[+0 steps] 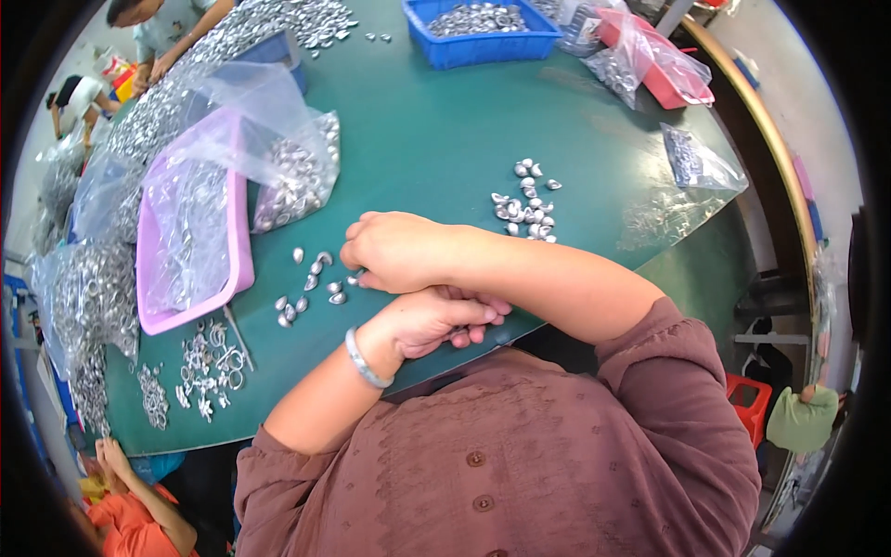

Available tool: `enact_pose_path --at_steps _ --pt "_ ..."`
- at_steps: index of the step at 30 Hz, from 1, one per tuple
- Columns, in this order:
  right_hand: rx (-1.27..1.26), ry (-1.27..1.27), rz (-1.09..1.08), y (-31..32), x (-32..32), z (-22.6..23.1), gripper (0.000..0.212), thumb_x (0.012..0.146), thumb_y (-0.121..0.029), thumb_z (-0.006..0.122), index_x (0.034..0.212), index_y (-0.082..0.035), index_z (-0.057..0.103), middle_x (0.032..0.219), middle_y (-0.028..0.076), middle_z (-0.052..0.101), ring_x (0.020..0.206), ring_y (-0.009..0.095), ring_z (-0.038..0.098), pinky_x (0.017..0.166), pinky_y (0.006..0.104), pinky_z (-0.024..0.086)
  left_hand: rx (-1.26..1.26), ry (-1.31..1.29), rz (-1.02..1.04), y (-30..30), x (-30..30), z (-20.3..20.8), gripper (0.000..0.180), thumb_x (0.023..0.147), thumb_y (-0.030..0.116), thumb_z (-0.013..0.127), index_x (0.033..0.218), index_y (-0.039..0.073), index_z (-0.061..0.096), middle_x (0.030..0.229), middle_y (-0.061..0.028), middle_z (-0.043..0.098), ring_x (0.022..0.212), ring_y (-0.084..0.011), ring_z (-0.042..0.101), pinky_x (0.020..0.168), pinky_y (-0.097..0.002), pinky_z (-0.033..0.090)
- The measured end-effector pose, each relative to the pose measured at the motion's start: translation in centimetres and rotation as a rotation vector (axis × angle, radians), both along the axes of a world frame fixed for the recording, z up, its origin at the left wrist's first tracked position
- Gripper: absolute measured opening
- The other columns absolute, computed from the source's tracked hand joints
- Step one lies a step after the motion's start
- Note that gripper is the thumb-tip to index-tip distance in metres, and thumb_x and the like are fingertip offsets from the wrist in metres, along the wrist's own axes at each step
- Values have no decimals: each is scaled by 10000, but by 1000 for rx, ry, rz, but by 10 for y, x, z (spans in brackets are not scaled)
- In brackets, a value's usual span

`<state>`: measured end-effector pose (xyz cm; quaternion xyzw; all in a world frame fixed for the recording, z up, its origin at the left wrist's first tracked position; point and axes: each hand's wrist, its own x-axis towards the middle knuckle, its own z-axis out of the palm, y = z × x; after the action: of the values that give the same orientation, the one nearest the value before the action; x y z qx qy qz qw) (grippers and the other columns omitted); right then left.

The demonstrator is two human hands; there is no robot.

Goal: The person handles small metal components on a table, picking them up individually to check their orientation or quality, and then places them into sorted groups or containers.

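Note:
My right hand (394, 252) reaches across over my left wrist, its fingers curled down and pinching at a small silver metal piece (353, 280) on the green table. My left hand (450, 320), with a pale bangle (364, 360) on the wrist, lies near the table edge. Its fingers are curled in, and whatever they hold is hidden. Left of my hands lie several loose silver pieces (314, 267), rounded and shell-like. A second cluster of silver pieces (529, 209) sits beyond my right forearm.
A pink tray (243, 251) lined with plastic stands to the left, beside a clear bag of silver parts (302, 172). Silver rings and fittings (212, 362) lie near the left edge. A blue bin (483, 48) is at the back; a red tray (654, 70) is farther right. Other people work leftward.

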<state>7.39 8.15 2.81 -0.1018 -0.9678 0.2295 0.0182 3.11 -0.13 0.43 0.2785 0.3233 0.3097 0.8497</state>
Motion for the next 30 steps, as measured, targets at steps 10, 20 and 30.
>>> enact_pose_path --at_steps 10,20,30 --pt "305 -150 -619 90 130 28 130 722 -157 581 784 -51 625 837 129 601 864 289 559 762 384 449 -128 -234 226 10 -6 2 136 823 41 499 917 -30 566 809 -99 575 612 -131 532 445 -178 374" --pt "97 44 -460 72 140 3 135 681 -87 622 809 -48 632 793 106 551 796 285 543 717 365 445 -119 -179 340 14 -12 -2 98 807 48 533 889 12 573 796 -72 562 635 -128 530 480 -195 425" --pt "-692 272 -418 45 133 14 162 799 -152 588 881 -15 613 720 24 608 630 87 503 606 238 426 -70 -66 397 12 -8 6 225 864 209 532 978 15 535 685 -7 480 545 -71 441 398 -151 299"
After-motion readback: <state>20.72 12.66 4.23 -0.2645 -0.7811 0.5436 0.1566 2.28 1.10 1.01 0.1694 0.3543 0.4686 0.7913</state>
